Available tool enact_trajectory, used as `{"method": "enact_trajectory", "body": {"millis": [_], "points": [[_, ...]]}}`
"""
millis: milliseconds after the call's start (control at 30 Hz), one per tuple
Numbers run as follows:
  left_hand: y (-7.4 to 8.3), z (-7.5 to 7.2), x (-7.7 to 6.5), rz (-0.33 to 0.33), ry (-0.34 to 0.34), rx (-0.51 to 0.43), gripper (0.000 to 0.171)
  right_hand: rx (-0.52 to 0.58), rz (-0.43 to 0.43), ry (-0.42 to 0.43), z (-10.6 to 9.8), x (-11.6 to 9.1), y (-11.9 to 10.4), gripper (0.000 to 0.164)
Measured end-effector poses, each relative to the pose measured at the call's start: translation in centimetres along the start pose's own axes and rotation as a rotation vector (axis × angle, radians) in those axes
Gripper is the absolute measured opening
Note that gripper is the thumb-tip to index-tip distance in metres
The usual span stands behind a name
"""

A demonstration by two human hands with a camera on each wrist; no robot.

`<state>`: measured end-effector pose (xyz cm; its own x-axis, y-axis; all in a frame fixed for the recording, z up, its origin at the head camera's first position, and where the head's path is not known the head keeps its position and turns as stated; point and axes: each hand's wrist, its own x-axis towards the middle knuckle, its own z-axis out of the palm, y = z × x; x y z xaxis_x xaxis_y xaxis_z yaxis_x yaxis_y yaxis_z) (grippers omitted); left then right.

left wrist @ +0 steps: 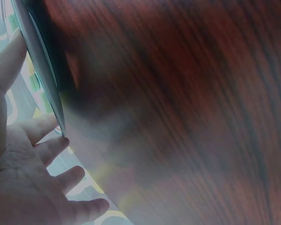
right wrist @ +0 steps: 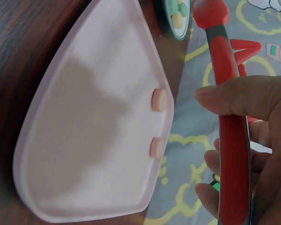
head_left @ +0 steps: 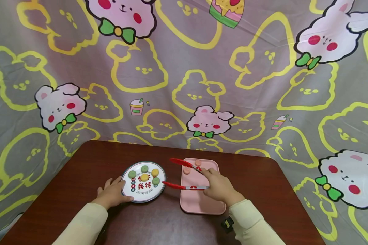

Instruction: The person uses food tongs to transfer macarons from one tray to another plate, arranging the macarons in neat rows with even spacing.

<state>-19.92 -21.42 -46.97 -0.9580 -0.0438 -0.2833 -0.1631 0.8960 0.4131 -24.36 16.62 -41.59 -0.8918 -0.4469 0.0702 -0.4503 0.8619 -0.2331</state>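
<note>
My left hand [head_left: 111, 193] rests at the left rim of a round white plate [head_left: 138, 195] with red lettering; thumb and fingertips touch the rim, the fingers spread. On the plate lie several small green and yellow macaron-like rounds [head_left: 144, 169]. My right hand [head_left: 218, 185] grips red-and-metal tongs [head_left: 178, 186] above a pink tray [head_left: 202, 204]. The tongs' two arms are spread wide, nothing between their red tips, which point toward the plate. One tip is near the plate's right rim. Two pinkish-orange rounds [right wrist: 159, 100] sit at the tray's far end.
The plate and tray stand side by side on a dark brown wooden table [head_left: 89, 163]. A patterned cloth [head_left: 165, 98] with bunny faces hangs behind and around the table. A small black object [head_left: 227, 224] is by the right sleeve.
</note>
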Motion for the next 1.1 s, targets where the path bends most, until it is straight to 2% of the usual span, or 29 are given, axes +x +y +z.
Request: {"method": "enact_trajectory", "body": {"millis": [433,700,1100], "points": [[0.2,-0.2,0.0,0.001,-0.008,0.013,0.094,0.036,0.06,-0.071,0.4,0.3,2.7,0.078],[0.0,-0.1,0.1,0.008,-0.007,0.01,0.096,0.04,0.105,-0.075,0.8,0.2,4.5,0.076],[-0.4,0.2,0.4,0.004,-0.008,0.001,0.098,0.004,0.096,-0.064,0.0,0.0,6.1,0.073]]}}
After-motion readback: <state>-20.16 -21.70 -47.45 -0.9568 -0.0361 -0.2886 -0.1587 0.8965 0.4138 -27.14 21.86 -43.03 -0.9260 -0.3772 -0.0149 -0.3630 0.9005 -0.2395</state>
